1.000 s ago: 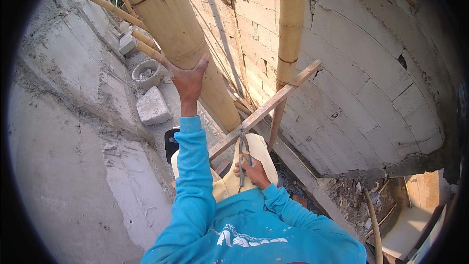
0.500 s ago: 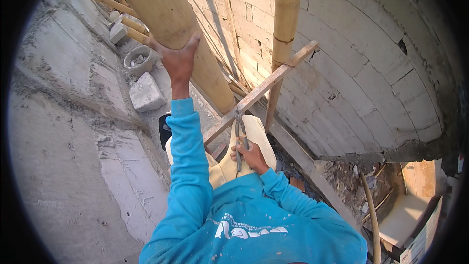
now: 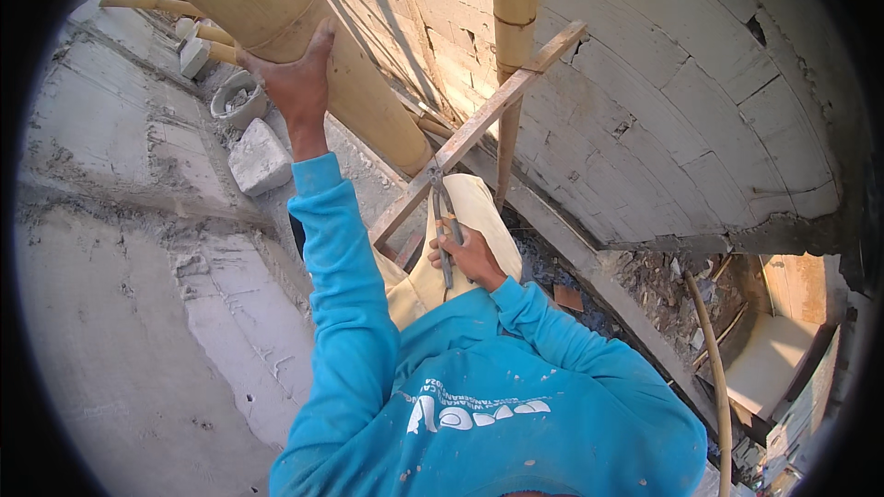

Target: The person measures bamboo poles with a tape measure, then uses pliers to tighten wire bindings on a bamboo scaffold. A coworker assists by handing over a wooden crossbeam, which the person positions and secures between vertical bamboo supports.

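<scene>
Up and to the left, my left hand [image 3: 296, 83] is wrapped round a thick bamboo pole [image 3: 364, 97], thumb and fingers spread against its side. My right hand [image 3: 470, 256], low in the middle over my lap, is closed on the handles of a pair of dark metal pincers [image 3: 438, 202]. Their jaws are up against a wooden batten [image 3: 483, 121] near the foot of the thick pole. Whether the jaws bite on wire or a nail is too small to tell. The batten runs slantwise and crosses a thinner upright bamboo pole [image 3: 513, 28].
A pale block wall [image 3: 663, 110] rises on the right, a rough plastered wall [image 3: 120, 313] on the left. At left lie a concrete block [image 3: 259, 158] and a round grey pot [image 3: 239, 99]. Rubble [image 3: 649, 313] and a thin bent pole [image 3: 707, 350] are at lower right.
The view has shifted, so the poles, batten and both hands appear higher and slightly left. Both hands keep their holds, and the pincers stay at the batten.
</scene>
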`<move>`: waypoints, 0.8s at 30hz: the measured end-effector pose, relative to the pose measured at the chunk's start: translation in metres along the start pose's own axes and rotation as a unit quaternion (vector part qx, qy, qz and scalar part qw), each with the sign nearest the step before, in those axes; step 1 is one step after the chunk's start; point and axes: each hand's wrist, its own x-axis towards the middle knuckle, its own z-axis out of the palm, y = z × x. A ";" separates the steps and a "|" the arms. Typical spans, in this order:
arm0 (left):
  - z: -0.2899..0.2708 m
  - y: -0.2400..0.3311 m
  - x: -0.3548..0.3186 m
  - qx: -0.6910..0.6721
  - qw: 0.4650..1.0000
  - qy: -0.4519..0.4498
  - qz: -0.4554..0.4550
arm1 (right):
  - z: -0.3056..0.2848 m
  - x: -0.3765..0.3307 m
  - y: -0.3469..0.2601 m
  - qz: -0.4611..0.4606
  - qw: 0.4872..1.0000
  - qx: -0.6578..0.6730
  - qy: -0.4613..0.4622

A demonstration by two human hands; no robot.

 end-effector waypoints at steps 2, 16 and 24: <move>0.002 -0.002 0.000 -0.011 1.000 -0.004 -0.012 | 0.000 -0.002 0.000 -0.004 1.000 -0.017 0.000; 0.005 0.000 0.001 -0.066 0.998 -0.023 0.005 | 0.004 -0.005 -0.002 0.008 1.000 -0.017 0.002; 0.002 -0.006 0.001 -0.089 0.996 -0.009 -0.007 | 0.006 -0.005 -0.005 -0.014 1.000 0.008 -0.014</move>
